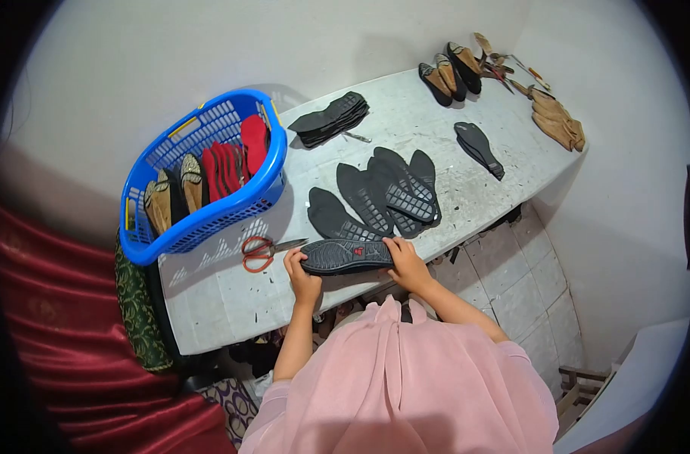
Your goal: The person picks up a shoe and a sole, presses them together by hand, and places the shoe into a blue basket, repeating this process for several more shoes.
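Note:
A black shoe [341, 254] is held sole up at the table's front edge, its ridged outsole marked by a small red logo. My left hand [303, 276] is closed around its left end, and my right hand [407, 265] grips the right end. Just beyond it, several loose black soles [360, 198] with grid-patterned parts lie fanned out. Orange-handled scissors [260, 253] rest to the left of my left hand, their blades pointing toward the shoe. The shoe's upper side faces away from view.
A blue basket [163, 246] at the left holds patterned shoes and red soles. Stacked black pieces [330, 119] lie behind. Farther right on the white table [405, 113] are a pair of dark soles [479, 148], several shoes [451, 74], tools [504, 72] and tan shoe forms [554, 119] near the wall.

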The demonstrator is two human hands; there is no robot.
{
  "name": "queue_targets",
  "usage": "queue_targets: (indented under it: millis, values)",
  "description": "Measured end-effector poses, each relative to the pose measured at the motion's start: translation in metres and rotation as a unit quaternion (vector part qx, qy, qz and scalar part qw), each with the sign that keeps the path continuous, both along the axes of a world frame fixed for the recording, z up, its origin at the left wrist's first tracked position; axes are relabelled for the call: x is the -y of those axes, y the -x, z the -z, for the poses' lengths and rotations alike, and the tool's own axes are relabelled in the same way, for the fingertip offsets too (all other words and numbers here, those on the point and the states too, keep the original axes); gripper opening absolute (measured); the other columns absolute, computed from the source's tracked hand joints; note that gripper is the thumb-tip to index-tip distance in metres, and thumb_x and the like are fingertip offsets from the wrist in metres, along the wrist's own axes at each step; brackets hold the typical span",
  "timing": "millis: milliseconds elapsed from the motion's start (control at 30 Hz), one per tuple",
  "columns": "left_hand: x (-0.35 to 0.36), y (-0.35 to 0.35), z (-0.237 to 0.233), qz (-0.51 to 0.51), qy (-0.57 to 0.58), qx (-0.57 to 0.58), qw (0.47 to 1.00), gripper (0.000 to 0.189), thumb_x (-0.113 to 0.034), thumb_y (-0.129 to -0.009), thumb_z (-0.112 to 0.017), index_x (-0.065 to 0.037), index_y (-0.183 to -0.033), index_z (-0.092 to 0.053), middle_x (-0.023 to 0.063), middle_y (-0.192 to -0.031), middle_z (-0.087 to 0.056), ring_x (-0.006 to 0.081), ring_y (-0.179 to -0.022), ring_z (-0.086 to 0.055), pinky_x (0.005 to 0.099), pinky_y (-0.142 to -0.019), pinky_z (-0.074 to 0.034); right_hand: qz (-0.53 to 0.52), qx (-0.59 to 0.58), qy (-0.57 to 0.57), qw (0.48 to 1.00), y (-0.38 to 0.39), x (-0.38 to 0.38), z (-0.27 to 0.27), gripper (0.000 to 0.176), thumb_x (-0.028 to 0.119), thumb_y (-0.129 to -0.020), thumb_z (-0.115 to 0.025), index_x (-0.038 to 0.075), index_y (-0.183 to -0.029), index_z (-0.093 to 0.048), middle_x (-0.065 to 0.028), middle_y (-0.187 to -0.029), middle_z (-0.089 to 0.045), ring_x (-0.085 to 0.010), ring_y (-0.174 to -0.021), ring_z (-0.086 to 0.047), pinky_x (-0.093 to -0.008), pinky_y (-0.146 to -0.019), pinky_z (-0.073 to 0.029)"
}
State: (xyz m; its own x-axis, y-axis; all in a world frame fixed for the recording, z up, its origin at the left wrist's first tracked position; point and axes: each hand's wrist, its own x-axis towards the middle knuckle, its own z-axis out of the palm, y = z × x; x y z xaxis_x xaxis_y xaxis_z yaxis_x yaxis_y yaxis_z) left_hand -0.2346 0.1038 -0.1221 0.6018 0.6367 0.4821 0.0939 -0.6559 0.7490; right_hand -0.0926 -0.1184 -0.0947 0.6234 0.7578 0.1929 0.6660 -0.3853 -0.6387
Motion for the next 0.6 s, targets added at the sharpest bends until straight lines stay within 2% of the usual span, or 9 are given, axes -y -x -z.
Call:
queue_targets:
  millis: [67, 200, 233, 267, 333, 367, 467, 500, 600]
  values:
    - [0.002, -0.004, 0.001, 0.005, -0.012, 0.02, 1.0, 0.045, 0.014, -0.054, -0.049, -0.004, -0.094, -0.043, 0.0188, -0.111, -0.043, 0.0374, -0.107, -0.044, 0.0393, -0.096, -0.034, 0.012, 0.019, -0.009, 1.0, 0.005, 0.002, 0.002, 0.071, 0.009, -0.067, -0.073, 0.004, -0.129, -0.039, -0.0189, -0.121, -0.043, -0.0388, -0.109, -0.045, -0.0418, -0.09, -0.043]
    - [-0.011, 0.018, -0.005, 0.074, 0.021, -0.03, 0.997, 0.044, 0.008, -0.054, -0.052, -0.004, -0.095, -0.043, 0.0169, -0.111, -0.042, 0.0335, -0.106, -0.044, 0.0378, -0.093, -0.037, 0.024, 0.02, -0.028, 0.999, 0.015, 0.002, 0.006, 0.07, 0.006, -0.066, -0.071, 0.004, -0.129, -0.04, -0.0187, -0.12, -0.043, -0.0392, -0.108, -0.045, -0.0419, -0.089, -0.043]
    - [-0.016, 0.023, -0.01, 0.119, 0.07, -0.016, 0.99, 0.045, 0.003, -0.057, -0.054, -0.005, -0.1, -0.045, 0.014, -0.108, -0.042, 0.0286, -0.105, -0.044, 0.0348, -0.093, -0.037, 0.025, 0.021, -0.032, 0.999, 0.016, 0.003, 0.007, 0.07, 0.005, -0.066, -0.07, 0.004, -0.129, -0.04, -0.019, -0.12, -0.043, -0.0393, -0.108, -0.045, -0.0421, -0.089, -0.043]
    - [-0.016, 0.024, -0.011, 0.144, 0.179, 0.028, 0.973, 0.045, 0.002, -0.06, -0.056, -0.004, -0.103, -0.046, 0.0133, -0.108, -0.043, 0.0273, -0.104, -0.044, 0.0339, -0.093, -0.036, 0.025, 0.02, -0.035, 0.999, 0.018, 0.005, 0.009, 0.069, 0.004, -0.066, -0.07, 0.004, -0.128, -0.04, -0.0193, -0.12, -0.043, -0.0393, -0.108, -0.045, -0.0423, -0.089, -0.043]
    - [-0.016, 0.026, -0.016, 0.183, 0.389, 0.115, 0.896, 0.045, -0.001, -0.064, -0.059, -0.004, -0.108, -0.047, 0.0119, -0.107, -0.044, 0.0248, -0.102, -0.045, 0.0322, -0.094, -0.035, 0.027, 0.018, -0.036, 0.999, 0.022, 0.007, 0.008, 0.069, 0.003, -0.065, -0.069, 0.004, -0.128, -0.04, -0.0197, -0.12, -0.043, -0.0394, -0.108, -0.045, -0.0428, -0.089, -0.043]
    - [-0.015, 0.024, -0.007, 0.133, 0.393, 0.079, 0.906, 0.051, -0.01, -0.07, -0.069, -0.001, -0.115, -0.047, 0.0119, -0.109, -0.047, 0.0238, -0.103, -0.047, 0.032, -0.095, -0.035, 0.028, 0.016, -0.034, 0.999, 0.023, 0.007, 0.006, 0.069, 0.002, -0.065, -0.068, 0.004, -0.128, -0.04, -0.0199, -0.12, -0.043, -0.0393, -0.108, -0.045, -0.043, -0.09, -0.043]
    - [0.0, 0.016, -0.014, -0.015, 0.145, -0.064, 0.987, 0.064, -0.02, -0.068, -0.078, 0.0, -0.12, -0.046, 0.0134, -0.114, -0.048, 0.0252, -0.107, -0.047, 0.0338, -0.096, -0.035, 0.035, 0.012, -0.025, 0.999, 0.024, 0.003, 0.0, 0.069, 0.004, -0.063, -0.07, 0.004, -0.126, -0.042, -0.0192, -0.117, -0.045, -0.0386, -0.108, -0.045, -0.0425, -0.09, -0.042]
    - [-0.001, 0.015, -0.002, -0.029, 0.162, -0.05, 0.985, 0.068, -0.024, -0.066, -0.081, 0.0, -0.12, -0.047, 0.0142, -0.113, -0.05, 0.0269, -0.108, -0.048, 0.035, -0.096, -0.037, 0.037, 0.011, -0.021, 0.999, 0.022, 0.001, -0.002, 0.07, 0.006, -0.062, -0.072, 0.004, -0.125, -0.043, -0.0187, -0.115, -0.046, -0.0382, -0.109, -0.045, -0.0421, -0.089, -0.042]
    - [-0.003, 0.013, 0.005, -0.021, 0.24, -0.019, 0.97, 0.061, -0.023, -0.066, -0.081, -0.002, -0.115, -0.052, 0.0138, -0.109, -0.053, 0.0273, -0.105, -0.051, 0.035, -0.094, -0.039, 0.017, 0.021, 0.081, 0.996, 0.014, -0.009, -0.028, 0.072, 0.019, -0.057, -0.078, 0.005, -0.12, -0.047, -0.0174, -0.111, -0.048, -0.0364, -0.108, -0.046, -0.0403, -0.087, -0.044]
